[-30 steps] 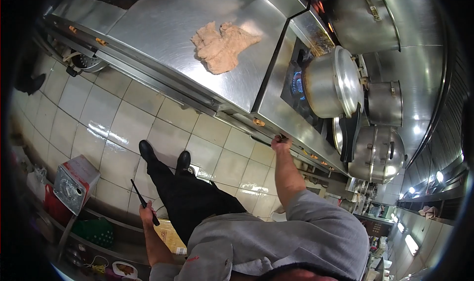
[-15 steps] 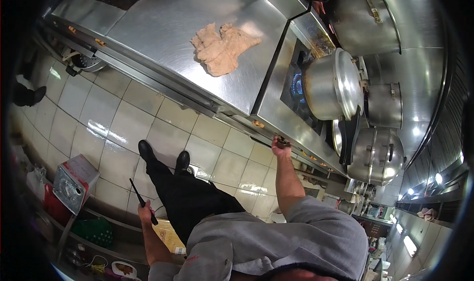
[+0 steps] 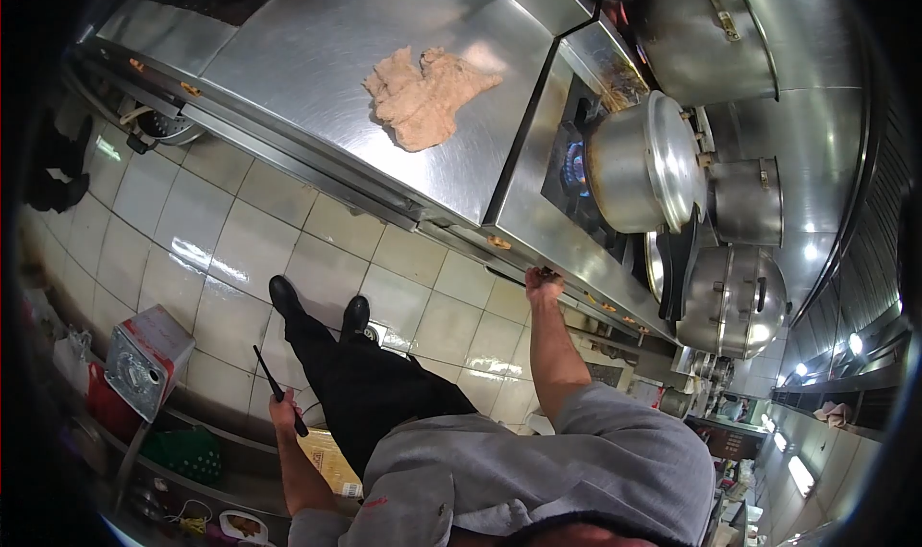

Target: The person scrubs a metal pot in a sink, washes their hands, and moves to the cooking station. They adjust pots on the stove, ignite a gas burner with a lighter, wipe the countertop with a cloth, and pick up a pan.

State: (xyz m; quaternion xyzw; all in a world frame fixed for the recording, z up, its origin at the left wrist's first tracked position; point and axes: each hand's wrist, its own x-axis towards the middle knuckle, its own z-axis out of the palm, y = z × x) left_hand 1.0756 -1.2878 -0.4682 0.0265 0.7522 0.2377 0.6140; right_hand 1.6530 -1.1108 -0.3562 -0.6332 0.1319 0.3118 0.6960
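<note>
My left hand [image 3: 282,411] hangs low on the left, closed around the grip of a slim black stick lighter [image 3: 273,382] whose thin tip points up and away. My right hand [image 3: 544,288] reaches to the stove's front panel, its fingers closed on a dark control knob [image 3: 547,273]. Above that hand, a blue gas flame [image 3: 574,166] burns beside the base of a large lidded metal pressure cooker [image 3: 634,168] with a black handle. A crumpled tan cloth [image 3: 423,100] lies on the steel counter to the left of the burner.
A steel counter [image 3: 307,86] runs along the front. Large metal pots [image 3: 706,43] and a domed steel vessel [image 3: 735,302] stand near the cooker. Behind on the left are a square metal can [image 3: 149,360] and a green basket [image 3: 187,451]. Another person's dark shoe [image 3: 62,194] shows at far left.
The view has shifted slightly. My right hand stays at the knob with its wrist turned a little, and my left hand keeps the stick lighter low. The flame burns in both frames.
</note>
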